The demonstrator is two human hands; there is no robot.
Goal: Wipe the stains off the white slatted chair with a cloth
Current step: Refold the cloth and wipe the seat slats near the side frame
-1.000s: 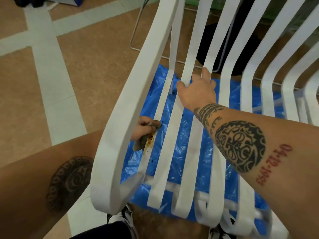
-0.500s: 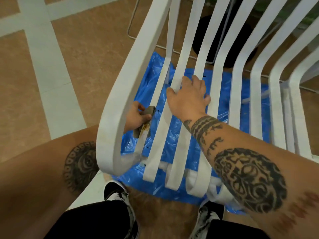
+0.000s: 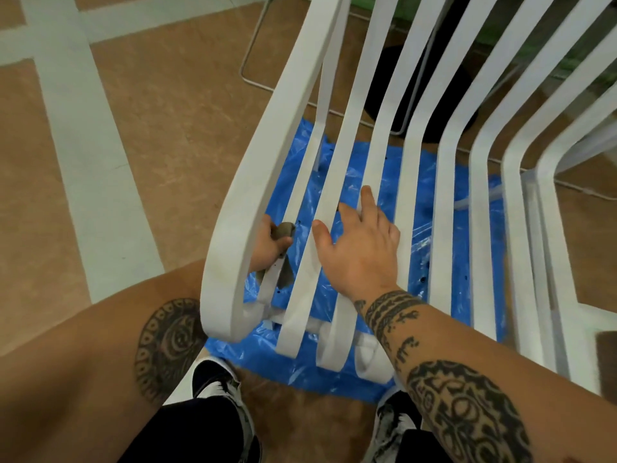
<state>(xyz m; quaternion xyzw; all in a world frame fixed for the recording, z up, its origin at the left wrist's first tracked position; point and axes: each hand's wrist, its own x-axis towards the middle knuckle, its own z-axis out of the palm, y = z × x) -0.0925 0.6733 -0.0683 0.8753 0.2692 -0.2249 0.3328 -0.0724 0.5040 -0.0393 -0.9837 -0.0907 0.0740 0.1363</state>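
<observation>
The white slatted chair (image 3: 447, 202) fills the middle and right of the view, seen from above its seat. My left hand (image 3: 267, 248) reaches in under the broad left armrest (image 3: 233, 235) and grips a grey-brown cloth (image 3: 283, 262) wrapped round the leftmost thin slat. The armrest hides part of that hand. My right hand (image 3: 362, 252) lies flat on the second and third slats, fingers spread and straight, holding nothing. No stain shows on the slat near the cloth.
A blue plastic sheet (image 3: 410, 208) covers the floor under the chair. My two shoes (image 3: 220, 389) stand at its near edge. Brown floor with pale bands lies to the left. A thin metal frame (image 3: 250, 71) and a dark round base (image 3: 424, 105) sit behind the chair.
The left hand with the cloth slid along the leftmost slat toward its near end, and the brown stain no longer shows. The right hand shifted nearer and flattened on the slats.
</observation>
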